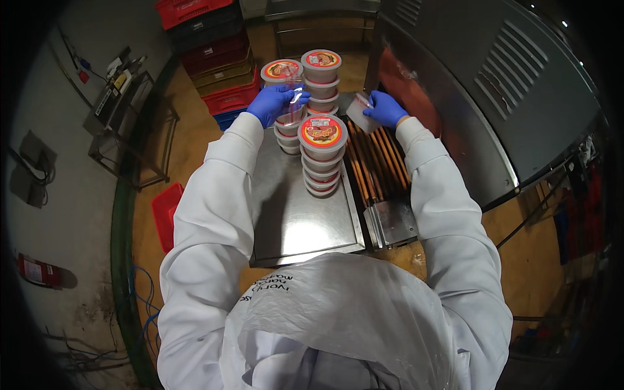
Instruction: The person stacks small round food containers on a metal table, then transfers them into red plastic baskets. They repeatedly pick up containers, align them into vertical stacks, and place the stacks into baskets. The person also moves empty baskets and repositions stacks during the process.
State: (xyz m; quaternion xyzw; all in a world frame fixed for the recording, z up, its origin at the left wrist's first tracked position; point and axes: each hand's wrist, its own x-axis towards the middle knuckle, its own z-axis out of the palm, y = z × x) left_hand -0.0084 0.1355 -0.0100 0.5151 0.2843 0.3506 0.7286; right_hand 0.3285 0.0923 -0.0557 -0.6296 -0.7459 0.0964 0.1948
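My left hand [272, 106], in a blue glove, pinches a piece of clear shiny plastic film [294, 112] above the left stack of tubs [286, 138]. In my right hand [387, 110], also gloved in blue, is a whitish translucent plastic piece [361, 112], held over the rollers; its exact kind is unclear. Between my hands stand stacks of round lidded tubs with red and yellow labels. The front stack [322, 156] is nearest me, and a rear stack [321, 73] rises behind it. My left fingers partly hide the left stack.
The tubs stand on a steel table [286, 221]. To its right run brown conveyor rollers [374, 162] beside a large grey machine [474, 78] with a reddish curtain [406, 81]. Stacked crates [218, 58] stand at back left, a red crate [166, 211] on the floor.
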